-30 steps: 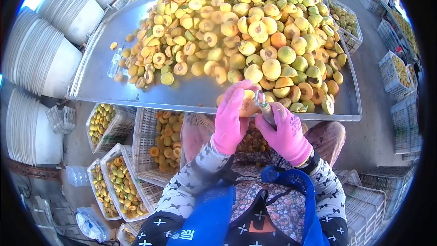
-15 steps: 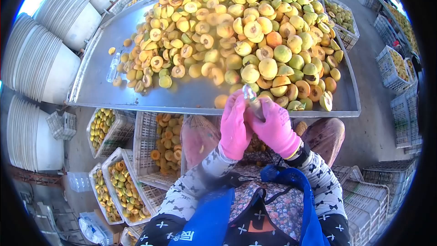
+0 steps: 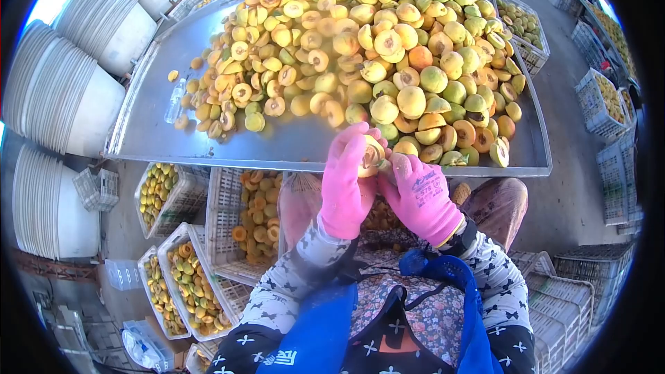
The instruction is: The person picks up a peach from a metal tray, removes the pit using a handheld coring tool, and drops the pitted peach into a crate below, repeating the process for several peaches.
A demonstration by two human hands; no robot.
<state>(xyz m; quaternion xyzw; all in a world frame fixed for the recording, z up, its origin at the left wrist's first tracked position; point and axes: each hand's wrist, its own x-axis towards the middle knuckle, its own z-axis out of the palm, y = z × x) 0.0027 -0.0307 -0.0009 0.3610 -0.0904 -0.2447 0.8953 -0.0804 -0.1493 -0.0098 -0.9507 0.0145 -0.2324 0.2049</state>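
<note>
The metal table [image 3: 277, 165] is bearing the heap of cut fruit [image 3: 409, 62]; a bump could be spilling pieces off its near edge. My right hand [image 3: 424, 197] is curling, contents indiscernible. By that edge, my left hand [image 3: 344, 187] is holding the fruit half [image 3: 372, 155]; uneven finger pressure could be making it slip.

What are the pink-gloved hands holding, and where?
The left hand holds a peach half by its rounded outer side, leaving the cut face exposed. The right hand is at its edge; whether it grips anything cannot be told.
</note>
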